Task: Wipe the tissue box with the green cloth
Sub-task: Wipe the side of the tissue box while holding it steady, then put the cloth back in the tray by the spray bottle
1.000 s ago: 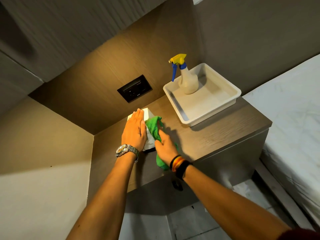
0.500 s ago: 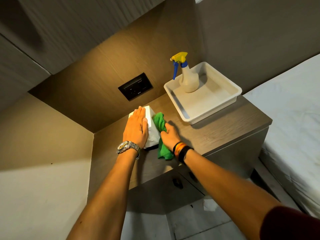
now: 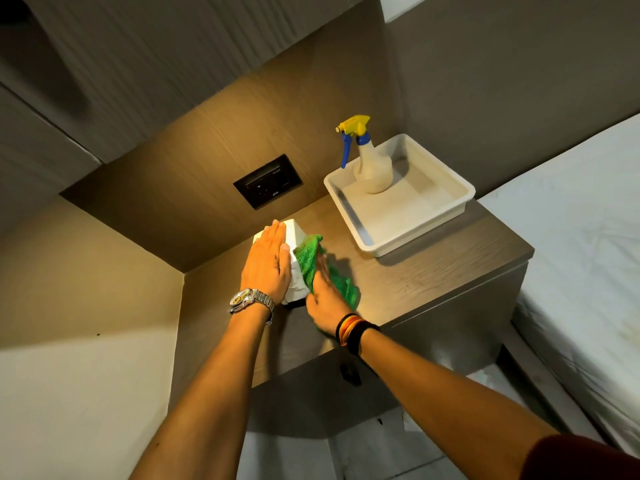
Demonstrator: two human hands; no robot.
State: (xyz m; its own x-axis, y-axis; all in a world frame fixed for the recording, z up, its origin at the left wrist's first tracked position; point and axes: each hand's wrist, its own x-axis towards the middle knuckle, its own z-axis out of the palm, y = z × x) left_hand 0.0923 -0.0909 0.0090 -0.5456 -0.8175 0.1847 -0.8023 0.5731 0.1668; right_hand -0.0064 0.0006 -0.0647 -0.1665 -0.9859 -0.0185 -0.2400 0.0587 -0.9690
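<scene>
Head camera, looking down: at far left a bare wall, then the left hand (image 3: pixel 266 263), fingers spread flat and pressed on top of the white tissue box (image 3: pixel 294 237), pinning it to the wooden bench (image 3: pixel 433 271) near the back corner. Just right of it, the right hand (image 3: pixel 325 299) is closed on the green cloth (image 3: pixel 308 259), pinching it against the box's right side. Compared with half a second ago, that hand has slid back toward the person along the side panel, leaving the cloth bunched higher against the upper edge and trailing onto the bench behind the fingers, which are blurred with motion. The left hand has not shifted. This reads as one stroke of a back-and-forth wipe on the right face, with the top, under the palm, likely yet to be cleaned. Further right, a spray bottle (image 3: pixel 372 168) stands upright in a white tray (image 3: pixel 450 216), untouched, and a bed (image 3: pixel 571 237) borders the bench.
</scene>
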